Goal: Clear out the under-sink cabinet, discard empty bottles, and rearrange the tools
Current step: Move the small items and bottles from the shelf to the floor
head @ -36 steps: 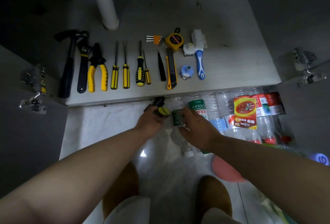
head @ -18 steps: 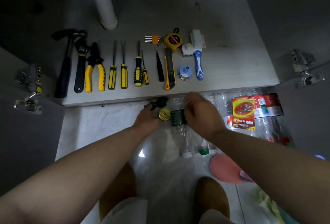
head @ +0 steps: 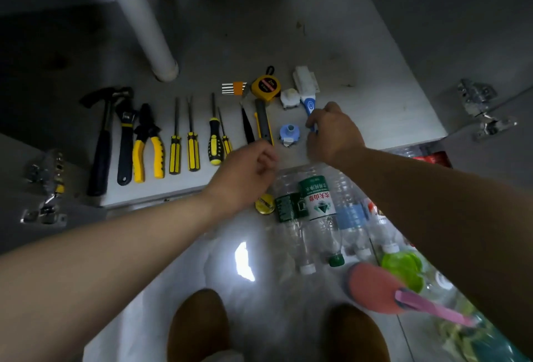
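Tools lie in a row on the cabinet floor (head: 360, 79): hammer (head: 101, 142), wrench (head: 125, 142), yellow pliers (head: 147, 145), several screwdrivers (head: 192, 142), utility knife (head: 264, 122), tape measure (head: 265, 86). My right hand (head: 334, 133) pinches the lower end of a blue-and-white handled tool (head: 308, 105). My left hand (head: 245, 174) hovers curled over the front edge, just below the knife; I cannot see whether it holds anything. Empty plastic bottles (head: 317, 197) lie side by side on the tiled floor in front. A yellow round cap (head: 264, 204) lies beside them.
A white drain pipe (head: 144, 21) stands at the back left. Door hinges stick out at the left (head: 46, 185) and right (head: 484, 110). A blue round part (head: 289, 133) lies between my hands. A pink paddle (head: 375, 289), a green lid (head: 402, 270) and my shoes (head: 199, 324) are nearest me.
Both hands rose from the bottles on the floor to the cabinet floor. The right hand reached the blue-handled tool. The yellow cap now lies on the floor beside the bottles.
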`<state>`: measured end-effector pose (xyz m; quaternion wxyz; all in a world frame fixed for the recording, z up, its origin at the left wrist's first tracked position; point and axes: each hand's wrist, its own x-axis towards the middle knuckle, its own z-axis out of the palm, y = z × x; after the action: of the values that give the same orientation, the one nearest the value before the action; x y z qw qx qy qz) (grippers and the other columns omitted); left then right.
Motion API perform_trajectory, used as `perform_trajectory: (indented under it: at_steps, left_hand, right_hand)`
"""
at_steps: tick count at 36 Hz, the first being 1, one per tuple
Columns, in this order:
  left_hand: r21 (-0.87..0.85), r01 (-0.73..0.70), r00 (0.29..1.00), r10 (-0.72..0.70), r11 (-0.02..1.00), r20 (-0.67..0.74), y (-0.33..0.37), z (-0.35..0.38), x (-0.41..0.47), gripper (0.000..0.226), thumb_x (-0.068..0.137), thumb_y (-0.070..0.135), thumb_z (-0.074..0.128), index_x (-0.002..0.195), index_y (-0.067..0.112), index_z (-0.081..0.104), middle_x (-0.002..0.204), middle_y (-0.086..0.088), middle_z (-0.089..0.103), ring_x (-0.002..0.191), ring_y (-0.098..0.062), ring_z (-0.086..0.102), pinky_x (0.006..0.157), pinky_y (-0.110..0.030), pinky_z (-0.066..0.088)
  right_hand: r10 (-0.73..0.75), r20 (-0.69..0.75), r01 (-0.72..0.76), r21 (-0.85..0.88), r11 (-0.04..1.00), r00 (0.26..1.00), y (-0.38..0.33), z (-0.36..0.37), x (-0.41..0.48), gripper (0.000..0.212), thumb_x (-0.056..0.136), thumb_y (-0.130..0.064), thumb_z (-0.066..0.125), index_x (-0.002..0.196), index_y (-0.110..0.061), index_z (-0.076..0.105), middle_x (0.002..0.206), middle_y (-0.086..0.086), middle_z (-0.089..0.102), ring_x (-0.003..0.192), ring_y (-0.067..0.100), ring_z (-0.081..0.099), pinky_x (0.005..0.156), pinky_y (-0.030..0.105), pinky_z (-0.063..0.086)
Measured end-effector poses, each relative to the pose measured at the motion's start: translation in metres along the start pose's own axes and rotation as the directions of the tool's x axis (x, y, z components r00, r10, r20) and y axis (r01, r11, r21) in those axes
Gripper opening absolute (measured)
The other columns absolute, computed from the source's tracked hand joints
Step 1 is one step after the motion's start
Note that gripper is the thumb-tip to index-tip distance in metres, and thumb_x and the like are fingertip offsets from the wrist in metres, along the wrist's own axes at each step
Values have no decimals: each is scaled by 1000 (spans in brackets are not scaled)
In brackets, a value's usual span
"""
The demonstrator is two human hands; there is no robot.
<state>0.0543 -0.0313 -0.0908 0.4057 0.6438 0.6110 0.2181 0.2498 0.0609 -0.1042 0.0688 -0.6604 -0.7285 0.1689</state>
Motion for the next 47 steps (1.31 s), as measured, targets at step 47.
perform_trajectory:
  at_steps: [47]
  left_hand:
    - [-411, 532, 748, -638, 740, -180, -134, -16, -69, 8, 84, 3, 78, 91, 6, 77, 95, -12, 76, 96, -26, 71, 100, -43, 55]
  right_hand:
    - [-371, 451, 359, 116, 926, 812, -61, 84, -104, 10, 87, -21, 60, 95, -17, 65, 99, 5, 71, 93, 26, 66, 78, 35, 55]
